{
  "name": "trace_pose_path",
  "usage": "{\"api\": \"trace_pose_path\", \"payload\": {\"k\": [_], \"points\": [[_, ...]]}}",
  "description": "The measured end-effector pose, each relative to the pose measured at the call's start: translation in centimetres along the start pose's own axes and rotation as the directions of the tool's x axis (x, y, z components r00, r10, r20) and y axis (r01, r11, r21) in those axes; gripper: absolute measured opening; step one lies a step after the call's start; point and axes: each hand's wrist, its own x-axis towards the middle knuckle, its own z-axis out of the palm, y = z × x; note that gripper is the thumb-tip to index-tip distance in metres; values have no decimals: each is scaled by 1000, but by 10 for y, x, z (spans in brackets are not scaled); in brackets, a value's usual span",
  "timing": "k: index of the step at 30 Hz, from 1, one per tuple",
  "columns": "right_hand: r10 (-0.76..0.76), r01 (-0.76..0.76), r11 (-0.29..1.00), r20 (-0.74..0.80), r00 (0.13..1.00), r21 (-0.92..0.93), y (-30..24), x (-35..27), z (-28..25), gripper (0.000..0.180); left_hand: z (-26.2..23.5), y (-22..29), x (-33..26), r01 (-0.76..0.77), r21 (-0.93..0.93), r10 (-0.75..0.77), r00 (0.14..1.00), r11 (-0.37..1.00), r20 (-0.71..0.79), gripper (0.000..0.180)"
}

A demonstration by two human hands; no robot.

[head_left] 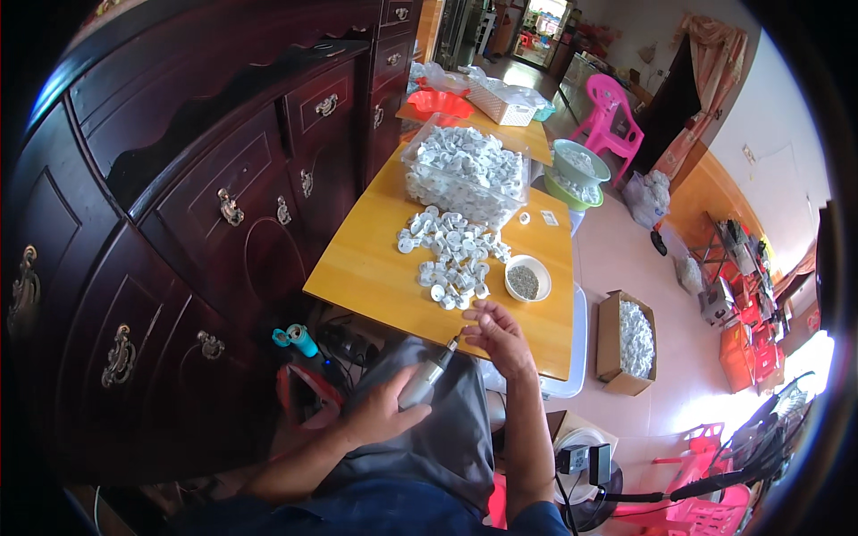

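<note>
My left hand (pixel 390 407) is wrapped round the pale grey body of a handheld power screwdriver (pixel 424 382), whose dark tip points up toward the table's near edge. Close beside that tip is my right hand (pixel 502 339), thumb and fingers drawn together in a pinch; whatever lies between them is too small to make out. Beyond my hands, a loose pile of small white plastic parts (pixel 451 246) is spread on the yellow wooden table (pixel 357 266). A white bowl (pixel 546 271) of tiny grey metal pieces, probably screws, stands right of the pile.
A clear bin (pixel 487 211) heaped with similar white parts stands behind the pile. Dark wooden cabinets (pixel 241 241) rise at the left. On the floor to the right sits a cardboard box (pixel 609 344) of white pieces. Green basins (pixel 581 192) and a pink chair (pixel 608 116) are farther back.
</note>
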Motion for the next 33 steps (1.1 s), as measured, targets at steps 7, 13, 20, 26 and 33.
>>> {"api": "trace_pose_path", "payload": {"k": [7,13,20,26,33], "points": [[-592,80,252,-88,801,-964,17,49,-28,33,-9,11,1,8,-6,-9,997,1000,-71,63],[-600,-42,136,-116,792,-990,31,70,-24,33,-10,8,-1,34,33,-33,999,999,-29,63],[-713,147,177,-24,701,-973,41,77,-42,15,-7,16,0,0,-86,-3,999,996,-36,63],[-502,351,824,-284,817,-445,52,52,-53,14,-1,19,0,-37,-5,36,999,999,-32,59],[-367,270,897,-251,895,-351,56,9,-33,30,0,2,-2,-7,99,7,1000,995,1,63]]}}
